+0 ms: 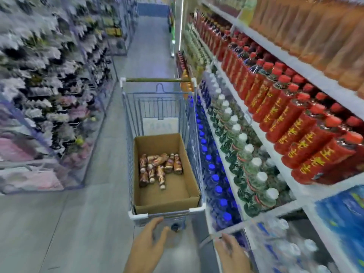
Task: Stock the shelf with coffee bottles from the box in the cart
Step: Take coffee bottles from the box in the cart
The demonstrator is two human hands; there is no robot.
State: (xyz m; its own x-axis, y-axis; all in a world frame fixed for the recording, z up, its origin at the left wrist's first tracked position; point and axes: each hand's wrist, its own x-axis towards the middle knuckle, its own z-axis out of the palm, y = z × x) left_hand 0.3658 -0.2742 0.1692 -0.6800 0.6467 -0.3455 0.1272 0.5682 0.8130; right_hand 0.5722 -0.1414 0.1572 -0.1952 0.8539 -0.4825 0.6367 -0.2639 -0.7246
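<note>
- Silver wire shopping cart w/ white corner caps (pixel 167 213) stands mid-aisle, running from centre down toward 6 o'clock; green-brown handle bar at its far end, 12 o'clock side.
- Open brown cardboard box (pixel 157 142) sits in the cart's near half, filling it wall to wall.
- Small brown-labelled coffee bottles w/ pale caps (pixel 159 170) lie on their sides in a loose heap on the box floor, toward its far-left part; near part of the box floor is bare. Exact count not clear.
- Left hand (pixel 147 247) at 6 o'clock: fingers straight, spread, holding nothing. Tips just below the cart's near rim; contact can't be told.
- Right hand (pixel 230 253) at 5 o'clock, blurred: fingers reach fwd, loosely bent, nothing in them, beside the shelving's lowest front edge.
- White tiered shelving (pixel 301 191) fills the 1–4 o'clock side, just beside the cart.
- Red-labelled bottles w/ red caps (pixel 291 123) at 3 o'clock; green-labelled bottles w/ white caps (pixel 248 154) one tier below; blue-capped bottles (pixel 214 180) lower, next to the cart wall.
- Grey tiled floor (pixel 59 223) at 7–8 o'clock.
</note>
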